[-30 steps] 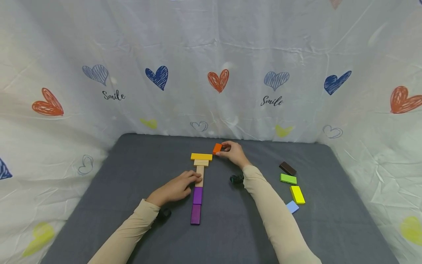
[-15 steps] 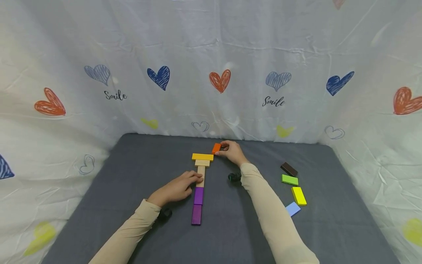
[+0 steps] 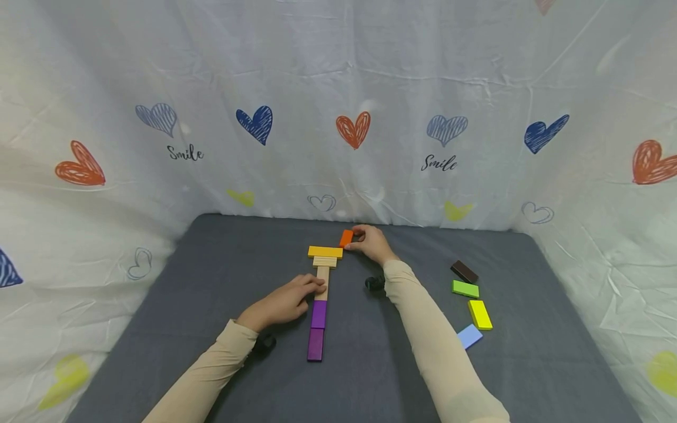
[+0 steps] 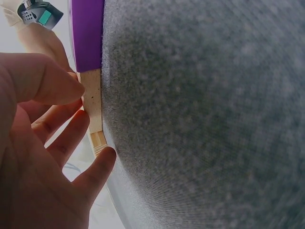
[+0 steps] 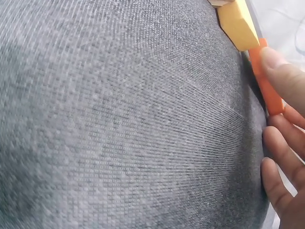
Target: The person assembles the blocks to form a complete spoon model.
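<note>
In the head view, my right hand (image 3: 373,244) pinches an orange block (image 3: 346,238) between thumb and fingers. One end of that orange block (image 5: 268,78) lies right at the end of the golden-yellow block (image 3: 325,252), which runs crosswise. Below it, a ribbed light-wood piece (image 3: 325,261), a plain wooden block (image 3: 322,276) and two purple blocks (image 3: 318,314) form a column. Beside the column is my left hand (image 3: 282,299), its relaxed fingertips resting on the plain wooden block. From the left wrist view, the left thumb and fingers are at the side of the plain wooden block (image 4: 93,102).
To the right lie a dark brown block (image 3: 464,271), a green block (image 3: 465,289), a yellow block (image 3: 480,315) and a light blue block (image 3: 469,336), partly covered by the right sleeve. A heart-printed curtain (image 3: 296,170) hangs behind the grey table (image 3: 238,252).
My right hand has moved the orange block slightly left, closer to the golden-yellow block's end. The left hand keeps its place on the column.
</note>
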The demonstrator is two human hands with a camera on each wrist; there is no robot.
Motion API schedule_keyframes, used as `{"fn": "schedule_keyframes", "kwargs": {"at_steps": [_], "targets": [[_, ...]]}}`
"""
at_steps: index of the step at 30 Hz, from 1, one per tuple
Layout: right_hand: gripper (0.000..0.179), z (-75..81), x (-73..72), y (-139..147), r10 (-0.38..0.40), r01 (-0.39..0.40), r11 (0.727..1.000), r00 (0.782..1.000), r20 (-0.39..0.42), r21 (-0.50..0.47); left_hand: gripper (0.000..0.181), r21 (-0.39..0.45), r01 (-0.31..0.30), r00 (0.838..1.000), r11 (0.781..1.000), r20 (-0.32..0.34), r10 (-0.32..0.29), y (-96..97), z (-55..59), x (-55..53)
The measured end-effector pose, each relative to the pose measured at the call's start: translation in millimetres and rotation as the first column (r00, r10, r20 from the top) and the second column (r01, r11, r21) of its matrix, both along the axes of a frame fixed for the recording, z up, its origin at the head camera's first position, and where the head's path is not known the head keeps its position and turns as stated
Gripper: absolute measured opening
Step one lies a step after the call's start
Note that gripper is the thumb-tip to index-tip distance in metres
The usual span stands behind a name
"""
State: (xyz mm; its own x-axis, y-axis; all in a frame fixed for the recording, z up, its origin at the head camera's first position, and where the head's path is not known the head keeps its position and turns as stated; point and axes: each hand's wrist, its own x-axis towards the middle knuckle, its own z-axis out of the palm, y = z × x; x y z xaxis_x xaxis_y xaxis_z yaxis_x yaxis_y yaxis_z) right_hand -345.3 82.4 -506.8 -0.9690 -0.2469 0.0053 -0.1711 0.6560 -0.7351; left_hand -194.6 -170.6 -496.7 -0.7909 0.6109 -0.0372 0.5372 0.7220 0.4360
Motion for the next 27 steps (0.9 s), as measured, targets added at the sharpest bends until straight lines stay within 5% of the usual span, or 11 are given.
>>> {"fn": "schedule_keyframes", "kwargs": {"at_steps": [27], "targets": [[0.063,4.5,-3.7,-1.1,0.095,-0.096,0.989,0.995,0.006,0.110,0.045,-0.002,0.002,1.000,1.000,-0.008,-0.002,0.9,0.1,-0.1]]}}
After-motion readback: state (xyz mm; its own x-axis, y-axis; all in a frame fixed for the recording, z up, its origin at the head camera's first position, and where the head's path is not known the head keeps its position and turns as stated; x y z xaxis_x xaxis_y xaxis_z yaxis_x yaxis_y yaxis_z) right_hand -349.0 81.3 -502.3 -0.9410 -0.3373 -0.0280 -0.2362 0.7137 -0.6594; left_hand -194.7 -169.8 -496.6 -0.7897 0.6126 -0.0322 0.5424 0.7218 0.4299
